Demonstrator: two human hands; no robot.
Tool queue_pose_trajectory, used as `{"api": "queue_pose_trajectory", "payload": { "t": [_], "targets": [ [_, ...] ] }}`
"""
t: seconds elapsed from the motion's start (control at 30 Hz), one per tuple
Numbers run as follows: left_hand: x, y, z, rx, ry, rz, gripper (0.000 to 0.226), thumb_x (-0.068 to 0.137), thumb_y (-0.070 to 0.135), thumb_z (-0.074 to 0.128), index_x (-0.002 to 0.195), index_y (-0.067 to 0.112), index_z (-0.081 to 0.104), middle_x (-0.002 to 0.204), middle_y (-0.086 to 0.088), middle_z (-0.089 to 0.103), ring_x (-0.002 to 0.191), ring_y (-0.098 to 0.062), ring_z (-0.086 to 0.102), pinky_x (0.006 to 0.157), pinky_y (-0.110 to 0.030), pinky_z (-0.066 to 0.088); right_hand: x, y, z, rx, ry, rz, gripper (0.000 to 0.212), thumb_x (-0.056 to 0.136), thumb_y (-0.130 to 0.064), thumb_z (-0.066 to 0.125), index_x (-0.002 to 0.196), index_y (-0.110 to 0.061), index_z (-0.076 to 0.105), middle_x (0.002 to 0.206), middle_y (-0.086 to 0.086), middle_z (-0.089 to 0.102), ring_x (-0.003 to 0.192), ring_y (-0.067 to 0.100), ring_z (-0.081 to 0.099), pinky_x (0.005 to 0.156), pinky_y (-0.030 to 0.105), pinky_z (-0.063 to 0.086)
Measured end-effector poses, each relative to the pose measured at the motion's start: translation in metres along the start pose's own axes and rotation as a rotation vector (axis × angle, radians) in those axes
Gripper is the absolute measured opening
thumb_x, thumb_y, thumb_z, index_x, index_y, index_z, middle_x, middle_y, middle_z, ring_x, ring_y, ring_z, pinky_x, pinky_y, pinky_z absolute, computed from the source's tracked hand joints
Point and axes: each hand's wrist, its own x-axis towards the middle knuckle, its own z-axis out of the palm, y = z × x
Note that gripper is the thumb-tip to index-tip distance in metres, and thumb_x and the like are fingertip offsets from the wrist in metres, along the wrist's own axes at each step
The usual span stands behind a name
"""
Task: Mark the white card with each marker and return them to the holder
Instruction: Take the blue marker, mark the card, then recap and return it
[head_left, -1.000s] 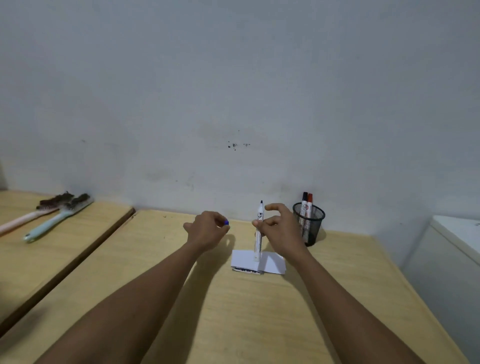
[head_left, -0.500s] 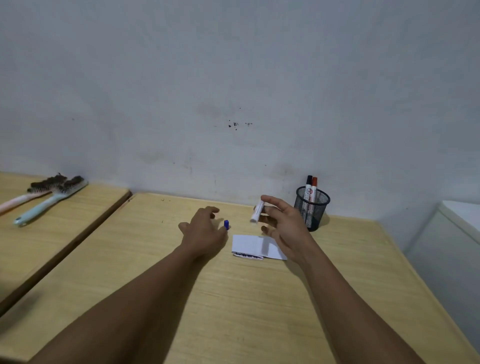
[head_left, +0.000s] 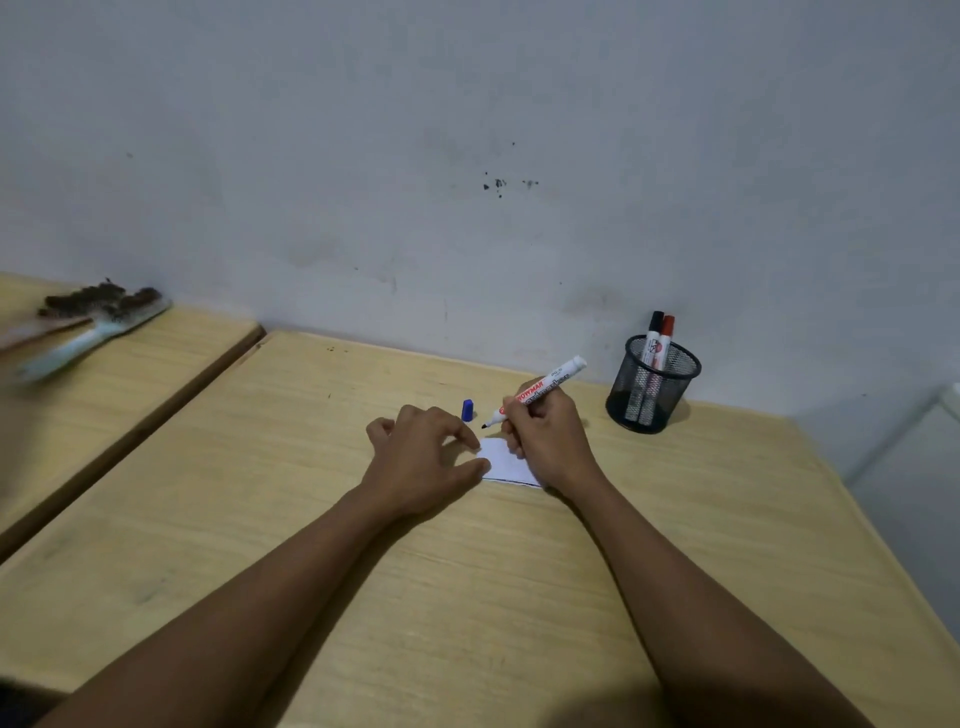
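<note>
a: card (head_left: 503, 459) lies flat on the table (head_left: 322, 499), btwn the two hands. only its middle shows, both sides are covered.

b: where's the marker (head_left: 540, 388) vs the card?

a: right hand (head_left: 545, 441) has it in a writing grip, fingers closed round the barrel. long axis runs from upper right, back end toward the holder (head_left: 652, 387), down-left to the dark tip. tip sits just past the card's far edge, near its left corner, and looks to be off the paper.

b: so the move is?

a: my guess, pull the tip back toward the body and down onto the white. short move. right hand does it; its heel is already on or over the card's right part.

b: left hand (head_left: 423, 462)?

a: resting w/ thumb and a fingertip at the card's left edge, prob pinning it. holds nothing that i can see. blue cap (head_left: 467, 410) sits on the table just beyond its fingers, near the tip.

b: what's hard to tell?

a: whether the tip touches anything, can't say. dark line along the card's near edge, partly under the right wrist. can't tell what it is. any marks under the hands are hidden. holder has a black and a red marker upright, lower parts only dimly seen thru the mesh. brushes (head_left: 93, 317) far left are blurred.
</note>
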Motion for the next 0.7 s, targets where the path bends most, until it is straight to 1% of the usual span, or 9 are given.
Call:
{"api": "queue_pose_trajectory", "payload": {
  "t": [0.1,0.2,0.23,0.3,0.37,0.43,0.5,0.6,0.7],
  "targets": [
    [0.001,-0.007,0.004,0.021,-0.017,-0.004,0.026,0.075,0.062,0.065,0.086,0.041,0.073,0.113,0.024,0.061,0.118,-0.006,0.043,0.107,-0.049,0.018,0.001,0.009,0.001,-0.071,0.015,-0.042,0.017,0.099,-0.015,0.057,0.086,-0.003,0.057,0.063,-0.001,0.065,0.054,0.015,0.055,0.054,0.029,0.049],
    [0.001,-0.008,0.005,0.002,-0.043,-0.041,0.024,0.074,0.060,0.069,0.084,0.040,0.076,0.105,0.027,0.054,0.121,-0.005,0.042,0.113,-0.060,0.007,0.002,0.014,0.003,-0.155,0.029,-0.071,0.017,0.097,-0.020,0.058,0.086,-0.006,0.058,0.072,0.008,0.069,0.062,0.018,0.061,0.063,0.036,0.053],
    [0.002,-0.007,0.004,-0.007,-0.054,-0.051,0.022,0.073,0.059,0.070,0.083,0.040,0.075,0.105,0.027,0.053,0.121,-0.005,0.041,0.113,-0.064,0.005,0.003,0.015,0.003,-0.167,0.030,-0.073,0.016,0.096,-0.020,0.059,0.085,-0.008,0.058,0.075,0.011,0.070,0.065,0.020,0.062,0.064,0.036,0.053],
    [0.003,-0.006,0.002,-0.021,-0.073,-0.065,0.019,0.071,0.058,0.072,0.079,0.041,0.074,0.105,0.027,0.053,0.122,-0.006,0.040,0.112,-0.068,0.002,0.005,0.017,0.004,-0.202,0.030,-0.081,0.016,0.097,-0.020,0.060,0.085,-0.010,0.059,0.077,0.010,0.070,0.068,0.021,0.063,0.063,0.027,0.051],
    [0.003,-0.006,0.001,-0.034,-0.079,-0.074,0.014,0.069,0.055,0.073,0.074,0.043,0.071,0.104,0.027,0.053,0.124,-0.006,0.040,0.112,-0.070,0.001,0.005,0.018,0.005,-0.233,0.030,-0.090,0.017,0.097,-0.021,0.060,0.086,-0.007,0.060,0.076,0.008,0.069,0.068,0.023,0.063,0.059,0.019,0.047],
    [0.003,-0.005,0.000,-0.034,-0.076,-0.074,0.013,0.068,0.053,0.074,0.073,0.042,0.070,0.104,0.027,0.053,0.124,-0.007,0.041,0.111,-0.071,0.001,0.007,0.019,0.005,-0.238,0.026,-0.094,0.018,0.096,-0.022,0.060,0.086,-0.007,0.060,0.079,0.009,0.071,0.072,0.026,0.066,0.058,0.020,0.047],
    [0.003,-0.004,0.000,-0.026,-0.081,-0.074,0.013,0.068,0.053,0.074,0.075,0.042,0.071,0.104,0.027,0.052,0.125,-0.007,0.040,0.111,-0.071,0.001,0.008,0.021,0.006,-0.258,0.022,-0.095,0.019,0.096,-0.023,0.061,0.084,-0.008,0.060,0.078,0.008,0.071,0.069,0.021,0.065,0.056,0.016,0.045],
    [0.003,-0.004,0.000,-0.023,-0.091,-0.075,0.014,0.067,0.053,0.074,0.076,0.043,0.070,0.105,0.028,0.051,0.127,-0.007,0.039,0.112,-0.071,0.000,0.009,0.020,0.007,-0.286,0.018,-0.101,0.019,0.097,-0.023,0.061,0.085,-0.009,0.060,0.074,0.004,0.067,0.061,0.009,0.058,0.053,0.010,0.042],
    [0.002,-0.004,0.000,-0.025,-0.095,-0.074,0.014,0.065,0.053,0.073,0.074,0.043,0.068,0.106,0.028,0.050,0.127,-0.007,0.039,0.112,-0.071,0.000,0.009,0.020,0.006,-0.298,0.013,-0.100,0.020,0.097,-0.023,0.060,0.084,-0.008,0.060,0.077,0.010,0.068,0.064,0.015,0.057,0.053,0.012,0.041]
  ]
}}
